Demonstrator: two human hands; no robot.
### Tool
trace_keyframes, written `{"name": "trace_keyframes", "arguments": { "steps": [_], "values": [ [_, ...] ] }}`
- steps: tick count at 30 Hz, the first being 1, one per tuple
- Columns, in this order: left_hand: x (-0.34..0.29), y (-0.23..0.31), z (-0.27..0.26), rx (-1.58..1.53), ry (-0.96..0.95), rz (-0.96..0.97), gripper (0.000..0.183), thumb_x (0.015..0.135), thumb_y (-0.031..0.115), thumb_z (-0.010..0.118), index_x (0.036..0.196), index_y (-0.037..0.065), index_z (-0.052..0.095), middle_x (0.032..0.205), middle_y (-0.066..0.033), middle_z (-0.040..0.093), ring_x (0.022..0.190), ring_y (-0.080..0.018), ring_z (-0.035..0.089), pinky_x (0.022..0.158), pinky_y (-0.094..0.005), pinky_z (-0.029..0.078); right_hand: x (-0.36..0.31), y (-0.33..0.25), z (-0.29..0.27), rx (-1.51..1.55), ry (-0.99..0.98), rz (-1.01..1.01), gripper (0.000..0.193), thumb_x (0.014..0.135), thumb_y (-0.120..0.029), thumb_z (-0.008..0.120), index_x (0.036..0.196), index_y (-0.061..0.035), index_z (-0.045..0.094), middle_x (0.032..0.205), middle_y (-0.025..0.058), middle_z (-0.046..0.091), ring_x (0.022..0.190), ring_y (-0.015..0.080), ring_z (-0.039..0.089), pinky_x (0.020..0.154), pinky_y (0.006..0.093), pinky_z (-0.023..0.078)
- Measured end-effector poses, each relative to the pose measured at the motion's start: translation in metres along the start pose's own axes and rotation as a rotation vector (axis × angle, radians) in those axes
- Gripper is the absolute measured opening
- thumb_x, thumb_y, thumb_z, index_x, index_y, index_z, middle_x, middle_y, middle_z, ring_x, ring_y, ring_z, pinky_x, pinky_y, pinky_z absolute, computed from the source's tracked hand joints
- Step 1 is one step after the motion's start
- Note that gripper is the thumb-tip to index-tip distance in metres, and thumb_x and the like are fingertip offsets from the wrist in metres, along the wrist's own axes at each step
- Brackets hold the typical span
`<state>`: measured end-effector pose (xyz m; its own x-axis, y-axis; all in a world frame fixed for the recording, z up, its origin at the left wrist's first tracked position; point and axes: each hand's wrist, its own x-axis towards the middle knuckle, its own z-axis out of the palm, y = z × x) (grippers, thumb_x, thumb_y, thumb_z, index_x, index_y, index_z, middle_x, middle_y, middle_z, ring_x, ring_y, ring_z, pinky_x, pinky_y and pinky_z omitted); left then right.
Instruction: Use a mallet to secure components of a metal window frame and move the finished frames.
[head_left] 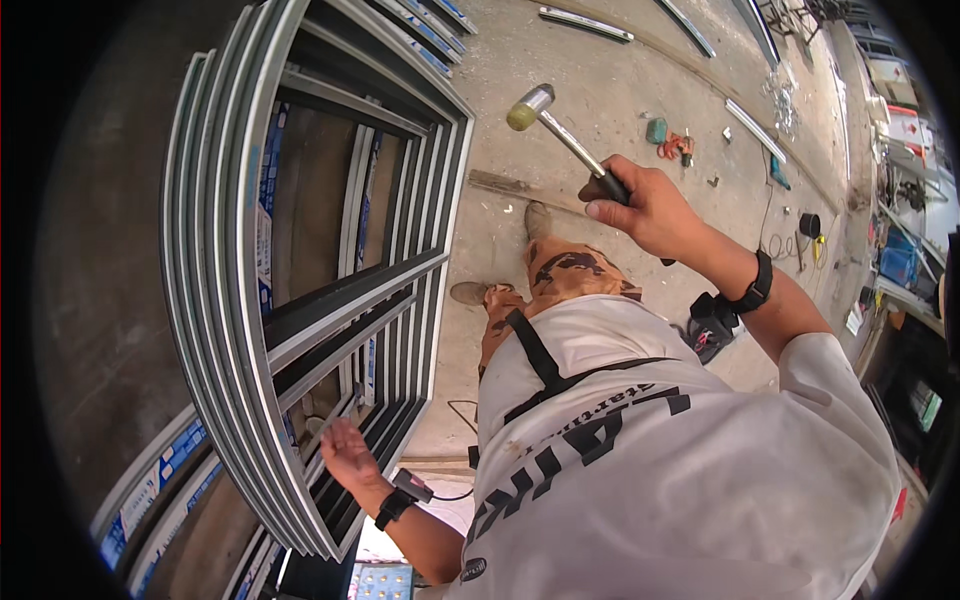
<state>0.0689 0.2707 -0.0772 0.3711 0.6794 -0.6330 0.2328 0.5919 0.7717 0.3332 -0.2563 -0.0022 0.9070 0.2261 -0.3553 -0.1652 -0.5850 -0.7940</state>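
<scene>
My right hand point(655, 208) is closed around the black grip of a mallet point(572, 143). It has a metal shaft, and its silver head with a yellowish face is raised clear of everything. At my left stands a stack of grey metal window frames point(225, 250), upright and leaning together, with crossbars through their middle. My left hand point(350, 462) is at the near end of the frames, fingers stretched out and holding nothing. Whether its fingertips touch a bar, I cannot tell.
On the concrete floor lie a green and orange power tool point(668, 140), a metal strip point(755, 130), a long profile point(586, 23) and a wooden board point(505, 183). Blue-wrapped profiles point(165, 465) lie beyond the frames. A cluttered bench point(905, 255) runs along the right.
</scene>
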Motion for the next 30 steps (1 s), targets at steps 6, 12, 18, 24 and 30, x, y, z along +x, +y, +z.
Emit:
{"name": "trace_keyframes", "arguments": {
  "steps": [6, 12, 18, 24, 30],
  "values": [
    [-0.017, -0.054, 0.137, 0.669, -0.308, -0.093, 0.049, 0.088, 0.021, 0.066, 0.129, -0.001, 0.049, 0.119, -0.015, 0.061, 0.103, -0.0273, 0.062, 0.087, -0.0397, 0.048, -0.002, 0.031, -0.042, -0.124, -0.021, -0.008, 0.031, 0.084, -0.028, 0.068, 0.101, -0.0052, 0.054, 0.078, 0.019, 0.063, 0.078, 0.0396, 0.062, 0.067, 0.0456, 0.047],
    [0.013, -0.054, 0.201, 1.061, -0.412, -0.111, 0.042, 0.086, 0.015, 0.066, 0.123, 0.0, 0.053, 0.101, -0.0072, 0.062, 0.086, -0.0163, 0.061, 0.073, -0.0312, 0.05, -0.023, 0.059, -0.059, -0.156, 0.159, 0.144, 0.036, 0.079, -0.031, 0.069, 0.099, -0.0058, 0.053, 0.073, 0.0212, 0.062, 0.075, 0.0433, 0.061, 0.065, 0.0515, 0.047],
    [0.071, -0.061, 0.29, 1.447, -0.691, -0.048, 0.033, 0.083, 0.009, 0.064, 0.114, 0.0, 0.055, 0.082, -0.0038, 0.06, 0.066, -0.013, 0.058, 0.055, -0.0259, 0.046, -0.084, 0.07, -0.046, -0.067, 0.353, 0.399, 0.036, 0.08, -0.031, 0.068, 0.1, -0.0042, 0.053, 0.073, 0.0207, 0.063, 0.073, 0.0427, 0.062, 0.066, 0.0515, 0.046],
    [0.135, -0.067, 0.422, 1.668, -0.947, 0.11, 0.035, 0.084, 0.012, 0.064, 0.116, 0.001, 0.055, 0.083, -0.0036, 0.06, 0.067, -0.0132, 0.058, 0.053, -0.0268, 0.044, -0.154, 0.067, 0.015, 0.013, 0.456, 0.651, 0.036, 0.082, -0.032, 0.066, 0.1, -0.0038, 0.054, 0.076, 0.0203, 0.064, 0.075, 0.0421, 0.063, 0.068, 0.0503, 0.048],
    [0.093, -0.072, 0.518, 1.546, -1.009, 0.293, 0.034, 0.086, 0.012, 0.061, 0.116, -0.002, 0.055, 0.084, -0.0051, 0.06, 0.067, -0.0122, 0.054, 0.053, -0.0272, 0.041, -0.173, 0.075, 0.035, 0.038, 0.437, 0.626, 0.036, 0.082, -0.032, 0.065, 0.1, -0.0031, 0.053, 0.074, 0.0204, 0.064, 0.075, 0.0408, 0.064, 0.068, 0.0495, 0.048]
  ]
}}
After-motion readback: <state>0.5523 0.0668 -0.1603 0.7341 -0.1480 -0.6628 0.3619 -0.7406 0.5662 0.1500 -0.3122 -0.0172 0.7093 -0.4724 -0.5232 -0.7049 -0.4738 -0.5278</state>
